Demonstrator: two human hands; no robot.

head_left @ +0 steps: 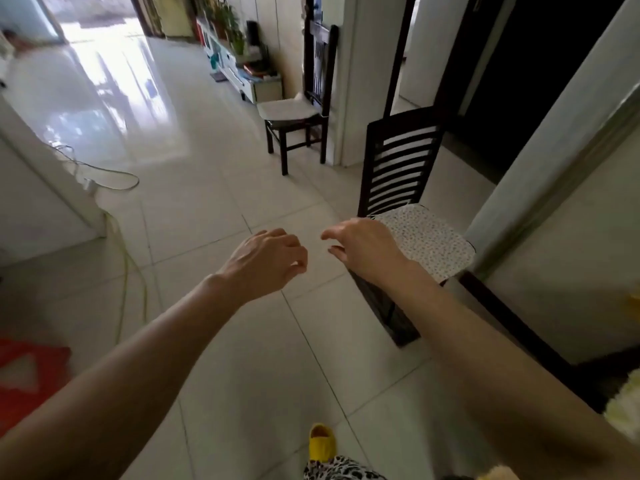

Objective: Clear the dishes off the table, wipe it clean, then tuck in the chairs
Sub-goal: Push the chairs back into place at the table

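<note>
A dark slatted chair (412, 202) with a speckled cushion stands at right, its seat just beside the desk (561, 258) edge (not tucked under). The right hand (363, 247) hovers at the cushion's near corner, grip released, fingers loosely curled. The left hand (266, 261) hangs over the floor tiles (194, 202), also grasping nothing. A second chair (301, 112) stands farther off by the wall.

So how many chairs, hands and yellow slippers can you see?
Chairs: 2, the near chair by the right hand and the far chair at the wall
Hands: 2, left hand and right hand, both holding nothing
Yellow slippers: 1, slipper
Total: 5
</note>
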